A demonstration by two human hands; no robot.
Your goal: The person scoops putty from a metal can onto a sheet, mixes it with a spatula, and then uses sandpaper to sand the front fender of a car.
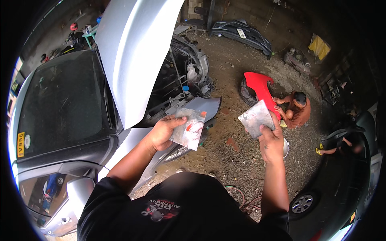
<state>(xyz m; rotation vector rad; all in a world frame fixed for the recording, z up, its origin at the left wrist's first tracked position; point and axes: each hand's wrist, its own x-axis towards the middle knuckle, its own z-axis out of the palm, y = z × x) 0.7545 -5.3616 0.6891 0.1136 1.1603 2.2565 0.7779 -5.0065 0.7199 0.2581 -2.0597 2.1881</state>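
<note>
My left hand (162, 132) grips a flat, thin mixing plate (184, 135) by its edge, thumb on top. On that plate lies a smear of whitish paste (195, 130) with red-orange streaks, probably body filler and hardener. Another thin, grey, stained plate (254, 117) is in my right hand (270, 144), with the thumb on its face. The two plates are apart, held in front of me above the ground. Left of me stands a silver car with its hood (135, 60) raised and its engine bay (181, 81) exposed.
A person (298, 110) crouches with both hands on a red fender panel (259, 87) leaning by a tire (245, 93). A bucket (286, 147) stands behind my right hand. Hoses (241, 195) lie on gravel. A dark car (328, 186) is right; a removed bumper (241, 36) lies ahead.
</note>
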